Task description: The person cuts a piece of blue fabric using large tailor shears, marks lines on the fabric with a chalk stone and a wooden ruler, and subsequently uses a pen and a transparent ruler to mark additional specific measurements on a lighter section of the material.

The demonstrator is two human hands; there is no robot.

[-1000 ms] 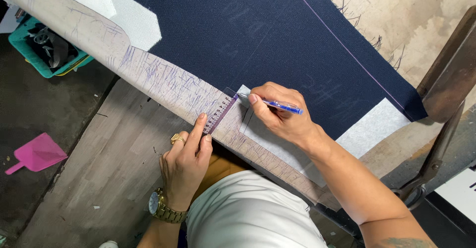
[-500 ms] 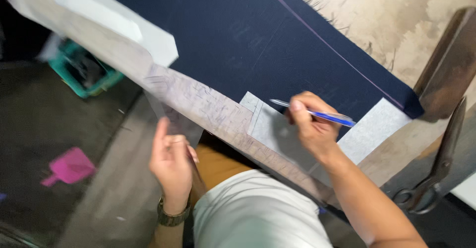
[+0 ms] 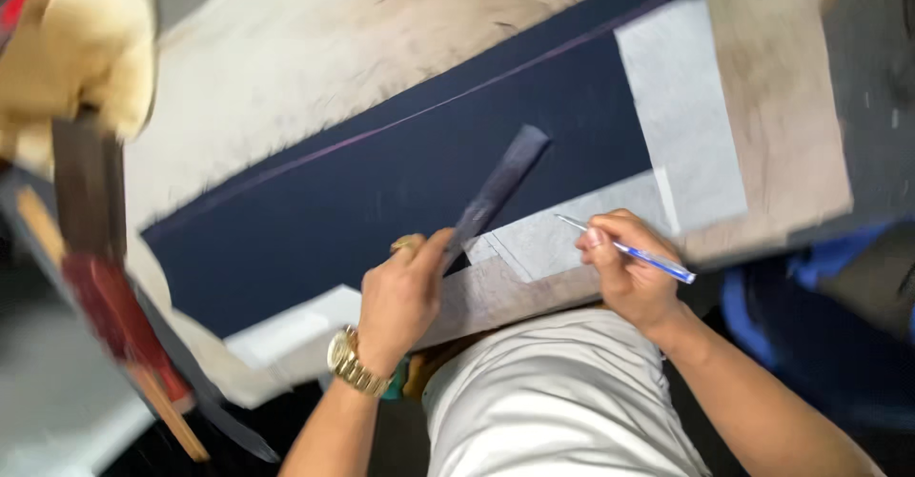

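The left hand (image 3: 405,296) has lifted the ruler (image 3: 496,191) off the tabletop (image 3: 315,48) edge, fingers clamped on its near end, long axis pointing away over the navy cloth (image 3: 381,191); the right hand (image 3: 629,267) pinches a pen (image 3: 634,251).

Bare forearms, a gold link watch (image 3: 355,365) on the left wrist, apparently a white shirt (image 3: 553,401).

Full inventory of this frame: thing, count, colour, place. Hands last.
Fabric: 1, navy, spread across the table, a thin pale line near its far edge.
Pattern pieces: several, white-grey, lying on the fabric's right end and near edge.
Table: 1, worn beige top, under the fabric.
Ruler: 1, dark and see-through, tilted up over the fabric.
Pen: 1, blue, tip toward the pattern piece.
Wristwatch: 1, gold, left wrist.
Shirt: 1, white, at the table edge.
Left hand: grips the ruler's lower end.
Right hand: holds the pen.
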